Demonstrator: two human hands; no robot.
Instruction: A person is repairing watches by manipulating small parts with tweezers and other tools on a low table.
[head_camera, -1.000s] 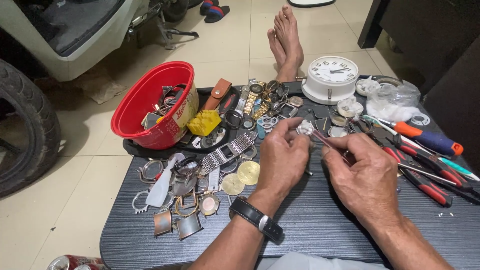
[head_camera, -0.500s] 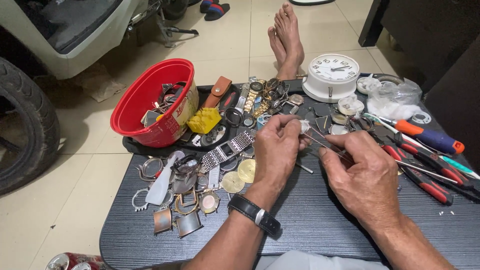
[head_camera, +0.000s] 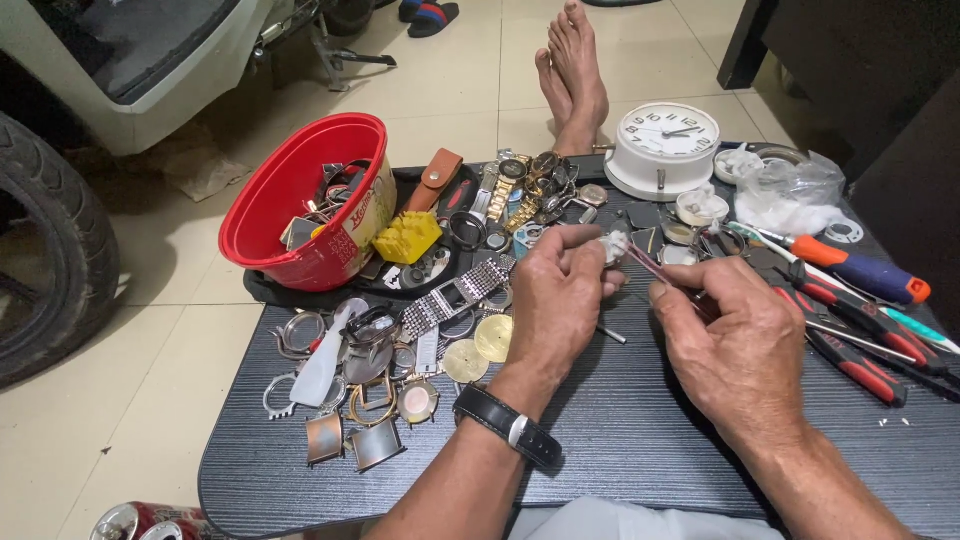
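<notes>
Dark striped table standing on pale tiled floor. Far left, red bowl holding watch scraps. Your left hand is pinching a small white part mid-table; right hand is gripping tweezers against it.

small whitish watch part pinched above the dark table.

Surface: low dark wood-grain table on a tiled floor.
Ten o'clock: red plastic bowl.
One o'clock: white round clock.
Three o'clock: screwdrivers.
Eight o'clock: loose watch cases.
Centre: metal watch band.
</notes>
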